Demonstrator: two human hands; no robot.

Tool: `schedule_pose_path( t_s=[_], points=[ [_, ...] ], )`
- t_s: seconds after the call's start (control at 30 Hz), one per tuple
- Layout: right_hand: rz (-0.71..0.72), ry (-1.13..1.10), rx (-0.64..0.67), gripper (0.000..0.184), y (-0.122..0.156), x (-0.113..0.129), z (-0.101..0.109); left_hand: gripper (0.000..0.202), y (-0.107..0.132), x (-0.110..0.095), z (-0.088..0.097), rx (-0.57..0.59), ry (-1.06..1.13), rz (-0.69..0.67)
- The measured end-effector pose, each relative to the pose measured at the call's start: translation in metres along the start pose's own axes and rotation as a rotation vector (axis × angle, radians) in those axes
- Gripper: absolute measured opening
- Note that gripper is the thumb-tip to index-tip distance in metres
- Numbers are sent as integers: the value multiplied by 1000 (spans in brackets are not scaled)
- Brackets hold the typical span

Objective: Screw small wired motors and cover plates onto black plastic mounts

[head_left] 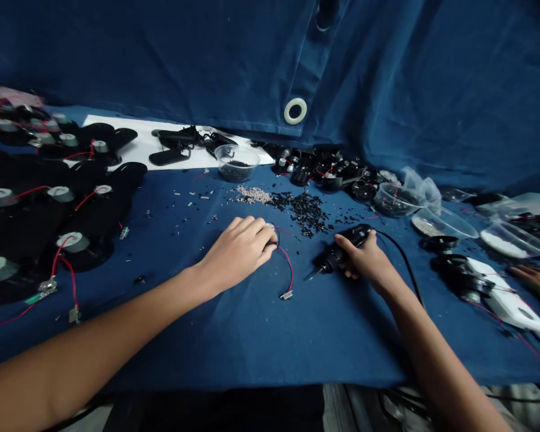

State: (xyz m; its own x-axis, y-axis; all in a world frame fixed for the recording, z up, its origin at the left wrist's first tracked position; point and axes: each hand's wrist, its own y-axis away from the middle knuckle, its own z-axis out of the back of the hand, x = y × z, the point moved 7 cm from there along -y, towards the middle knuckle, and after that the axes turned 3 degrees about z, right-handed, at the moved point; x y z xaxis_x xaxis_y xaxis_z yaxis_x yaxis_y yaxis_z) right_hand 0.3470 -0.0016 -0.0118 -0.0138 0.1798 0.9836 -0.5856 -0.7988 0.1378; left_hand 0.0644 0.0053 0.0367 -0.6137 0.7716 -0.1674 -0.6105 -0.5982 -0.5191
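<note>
My left hand (238, 249) rests on the blue cloth with its fingers curled over a small part at the fingertips. A short red wire (288, 270) loops from under those fingers to a small metal connector (287, 294). My right hand (364, 258) grips a black soldering iron (335, 259), its thin tip (314, 274) pointing down and left toward the wire. A black cord (405, 264) trails away from the iron. The two hands are close together but apart. Whatever my left fingers cover is mostly hidden.
Black pieces with pale round caps and red wires (58, 210) line the left side. Loose black and silver bits (288, 204) lie scattered ahead. Clear bowls (236, 162) hold small parts. A co-worker's hand (535, 279) enters at the right edge, beyond a white wired device (508, 294).
</note>
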Motion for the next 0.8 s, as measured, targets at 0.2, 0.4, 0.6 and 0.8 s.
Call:
schedule_pose_path(
  t_s=[0.2, 0.4, 0.6, 0.8],
  points=[
    [531, 891, -44, 50, 37, 50, -15, 11, -1, 9, -3, 8, 71, 61],
    [1084, 1143, 671, 27, 107, 52, -101, 15, -2, 19, -2, -32, 204, 105],
    [1197, 1273, 813, 26, 107, 40, -133, 12, -3, 17, -2, 1, 146, 40],
    [1197, 1186, 820, 21, 101, 39, -139, 13, -3, 13, -1, 43, 128, 21]
  ],
)
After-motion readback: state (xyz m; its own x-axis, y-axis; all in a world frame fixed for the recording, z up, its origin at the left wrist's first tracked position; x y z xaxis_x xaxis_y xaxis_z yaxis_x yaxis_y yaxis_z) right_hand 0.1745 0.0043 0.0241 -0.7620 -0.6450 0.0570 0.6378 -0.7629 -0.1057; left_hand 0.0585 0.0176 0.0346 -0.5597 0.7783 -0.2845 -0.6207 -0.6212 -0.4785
